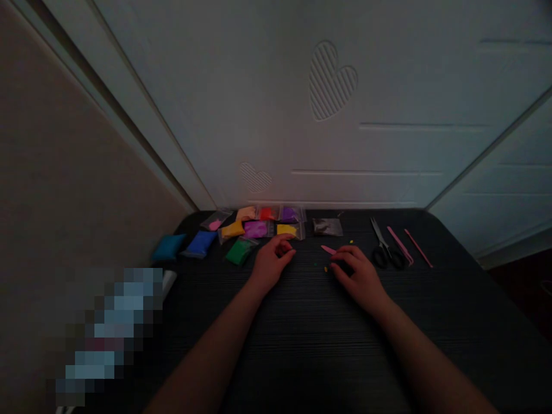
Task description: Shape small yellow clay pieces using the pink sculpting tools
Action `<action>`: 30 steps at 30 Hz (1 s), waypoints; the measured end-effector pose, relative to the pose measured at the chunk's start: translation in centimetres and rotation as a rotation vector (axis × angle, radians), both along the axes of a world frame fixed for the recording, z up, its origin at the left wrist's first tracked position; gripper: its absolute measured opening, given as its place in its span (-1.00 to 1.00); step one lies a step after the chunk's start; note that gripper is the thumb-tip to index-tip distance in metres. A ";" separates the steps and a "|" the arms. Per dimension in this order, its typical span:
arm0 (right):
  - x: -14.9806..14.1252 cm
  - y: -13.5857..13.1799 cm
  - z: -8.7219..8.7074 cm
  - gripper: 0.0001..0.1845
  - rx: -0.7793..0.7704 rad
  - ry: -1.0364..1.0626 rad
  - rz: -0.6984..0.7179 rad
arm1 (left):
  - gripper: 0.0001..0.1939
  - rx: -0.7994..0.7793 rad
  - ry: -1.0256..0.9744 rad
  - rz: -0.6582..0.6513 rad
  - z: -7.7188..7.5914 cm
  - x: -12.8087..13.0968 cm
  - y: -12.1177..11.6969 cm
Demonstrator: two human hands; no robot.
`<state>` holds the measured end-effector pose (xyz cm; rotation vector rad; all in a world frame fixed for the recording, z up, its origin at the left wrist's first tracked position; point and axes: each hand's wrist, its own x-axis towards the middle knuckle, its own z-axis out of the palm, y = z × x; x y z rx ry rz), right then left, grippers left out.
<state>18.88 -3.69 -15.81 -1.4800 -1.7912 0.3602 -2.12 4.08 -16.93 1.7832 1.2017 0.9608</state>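
Observation:
My left hand (271,262) is over the dark table just in front of the bag of yellow clay. Its fingers curl in toward the thumb around something I cannot make out, with a reddish patch showing between them. To the right, my right hand (360,280) rests low on the table, thumb and fingers apart. A pink plastic modelling knife (328,249) pokes out from beside its fingertips, the other end hidden by them. By the thumb lies a tiny orange bit (325,269), and a small yellow bit (351,241) sits just beyond the fingers.
Small bags of coloured clay, among them yellow (287,230), green (239,252), blue (200,244) and black (326,226), lie along the back left. Black-handled scissors (385,247) and pink tools (400,244) are at right. A white panel (276,144) rises behind the table (293,345).

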 end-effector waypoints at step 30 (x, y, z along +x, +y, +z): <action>-1.8 1.4 0.4 -0.85 0.043 0.070 -0.052 | -0.63 0.169 0.294 -0.218 0.6 0.1 -2.3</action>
